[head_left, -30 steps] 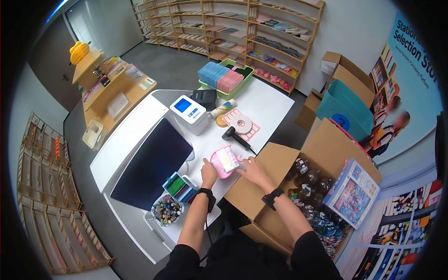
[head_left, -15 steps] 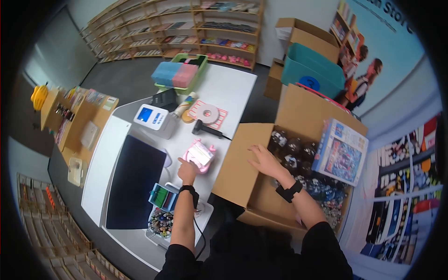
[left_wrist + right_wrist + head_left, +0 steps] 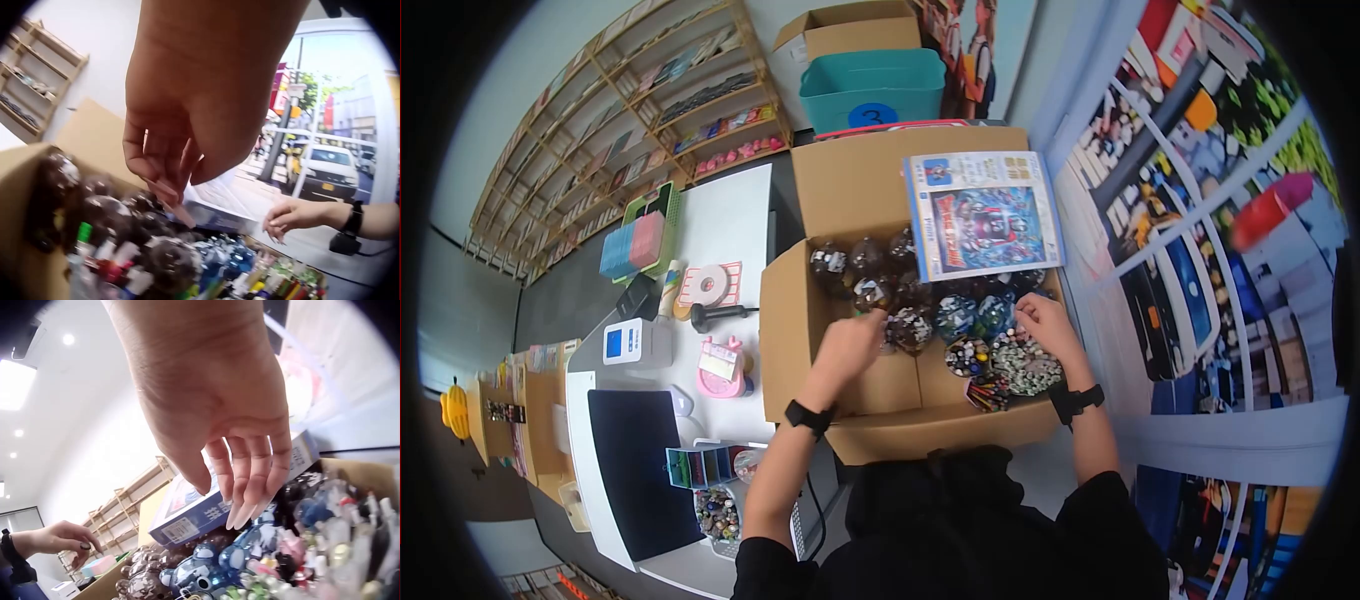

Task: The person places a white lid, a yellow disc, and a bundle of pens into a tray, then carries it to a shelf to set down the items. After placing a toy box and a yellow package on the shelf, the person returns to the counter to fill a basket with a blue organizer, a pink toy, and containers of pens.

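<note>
My left hand [image 3: 852,350] hovers over the left part of an open cardboard box [image 3: 880,440], fingers loosely bent and pointing down. No held object shows in it. Below it in the left wrist view lie dark brown translucent bear-shaped figures [image 3: 172,259] and pens [image 3: 119,269]. My right hand [image 3: 1045,325] is over the box's right side with relaxed fingers. In the right wrist view its long-nailed fingers [image 3: 253,481] hang in front of the flat picture box [image 3: 187,528], above blue translucent bear-shaped figures [image 3: 240,553]. Bundled pens [image 3: 1025,362] stand upright near this hand.
A white desk at left bears a pink container [image 3: 720,368] with a white label, a black handheld scanner [image 3: 715,317], a label printer [image 3: 638,342], a monitor [image 3: 635,470] and a green basket [image 3: 665,255]. Behind the box stands a teal bin [image 3: 870,85] marked 3.
The head view has turned right, from the desk to the cardboard box. My left hand has left the pink container and come over the box; my right hand has moved to the box's right side.
</note>
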A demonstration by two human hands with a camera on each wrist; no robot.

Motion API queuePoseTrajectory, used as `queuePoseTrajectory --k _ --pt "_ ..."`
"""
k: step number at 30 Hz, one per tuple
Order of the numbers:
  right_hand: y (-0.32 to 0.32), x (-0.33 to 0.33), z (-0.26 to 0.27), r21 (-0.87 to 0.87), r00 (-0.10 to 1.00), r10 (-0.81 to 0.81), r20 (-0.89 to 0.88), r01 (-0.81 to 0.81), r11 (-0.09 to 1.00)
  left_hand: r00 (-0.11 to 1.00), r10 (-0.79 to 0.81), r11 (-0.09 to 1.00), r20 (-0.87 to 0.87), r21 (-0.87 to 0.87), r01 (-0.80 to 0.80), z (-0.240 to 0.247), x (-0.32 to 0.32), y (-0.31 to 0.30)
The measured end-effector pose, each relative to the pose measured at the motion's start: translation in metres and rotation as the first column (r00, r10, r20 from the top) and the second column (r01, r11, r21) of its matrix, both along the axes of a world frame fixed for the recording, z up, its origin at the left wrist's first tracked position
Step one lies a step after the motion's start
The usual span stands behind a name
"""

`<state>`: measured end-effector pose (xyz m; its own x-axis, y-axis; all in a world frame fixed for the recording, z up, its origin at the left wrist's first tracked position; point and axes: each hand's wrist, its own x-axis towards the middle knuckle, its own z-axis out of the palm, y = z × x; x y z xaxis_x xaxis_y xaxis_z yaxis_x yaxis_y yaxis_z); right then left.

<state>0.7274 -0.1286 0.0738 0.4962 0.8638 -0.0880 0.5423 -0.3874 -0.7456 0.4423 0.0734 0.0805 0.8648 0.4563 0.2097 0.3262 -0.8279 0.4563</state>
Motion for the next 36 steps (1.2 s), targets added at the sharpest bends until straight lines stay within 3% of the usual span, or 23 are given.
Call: queuePoseTrajectory --k 3,5,7,11,13,15,17,21,25,27,29,31,33,34,35,36 --pt "-0.032 0.004 -0.011 0.027 1.0 -0.008 0.007 0.008 1.0 0.956 -0.273 0.962 -0.108 -0.057 0.268 -0.028 0.051 -0.046" --pt "-0.044 0.002 -0.019 0.027 0.994 0.015 -0.111 -0.012 1.0 0.922 -0.346 0.935 -0.175 0.01 0.353 -0.044 0.066 -0.071" --pt "-0.052 0.0 -0.021 0.034 0.996 0.067 -0.055 -0.065 0.997 0.888 -0.385 0.916 -0.251 0.013 0.401 -0.063 0.073 -0.082" --pt "-0.061 -0.007 -0.019 0.08 0.994 0.048 -0.094 -0.04 0.996 0.896 -0.337 0.935 -0.288 0.007 0.354 -0.075 0.071 -0.089" --pt "-0.06 -0.007 -0.015 0.086 0.992 0.046 -0.12 -0.036 0.996 0.955 -0.188 0.982 -0.229 -0.051 0.181 -0.075 0.069 -0.087" --pt "-0.059 -0.005 -0.015 0.09 0.988 0.056 -0.146 -0.043 0.995 0.948 -0.12 0.993 -0.295 -0.055 0.109 -0.081 0.071 -0.078" --pt "-0.056 -0.002 -0.019 0.117 0.995 0.084 -0.06 -0.077 0.99 0.928 0.012 1.0 -0.372 0.004 -0.011 -0.092 0.072 -0.071" --pt "-0.051 0.001 -0.007 0.094 0.99 0.108 -0.092 -0.099 0.991 0.946 -0.099 0.985 -0.31 -0.163 0.05 -0.115 0.081 -0.065" --pt "-0.048 0.003 0.002 0.111 0.988 0.133 -0.073 -0.124 0.986 0.953 -0.042 0.985 -0.301 -0.172 -0.011 -0.137 0.096 -0.067" --pt "-0.049 0.008 -0.005 0.118 0.98 0.184 -0.069 -0.175 0.977 0.925 -0.125 0.946 -0.36 -0.325 0.002 -0.135 0.096 -0.063" --pt "-0.047 0.008 -0.007 0.13 0.978 0.164 -0.126 -0.148 0.98 0.922 -0.137 0.947 -0.361 -0.321 0.014 -0.148 0.091 -0.06" --pt "-0.042 0.011 -0.019 0.195 0.978 0.209 -0.027 -0.2 0.96 0.905 -0.135 0.932 -0.404 -0.361 -0.022 -0.115 0.082 -0.064" --pt "-0.03 0.004 -0.008 0.112 0.961 0.241 -0.137 -0.227 0.967 0.897 -0.125 0.907 -0.425 -0.415 -0.07 -0.106 0.069 -0.062" --pt "-0.023 -0.003 -0.002 0.113 0.953 0.284 -0.1 -0.273 0.955 0.901 -0.12 0.932 -0.416 -0.36 -0.042 -0.094 0.058 -0.062" --pt "-0.015 -0.011 0.004 0.116 0.945 0.32 -0.062 -0.312 0.943 0.914 -0.134 0.895 -0.382 -0.443 -0.054 -0.067 0.043 -0.065" --pt "-0.007 -0.024 0.012 0.119 0.937 0.347 -0.052 -0.339 0.933 0.944 -0.063 0.944 -0.325 -0.325 -0.049 -0.066 0.031 -0.065"
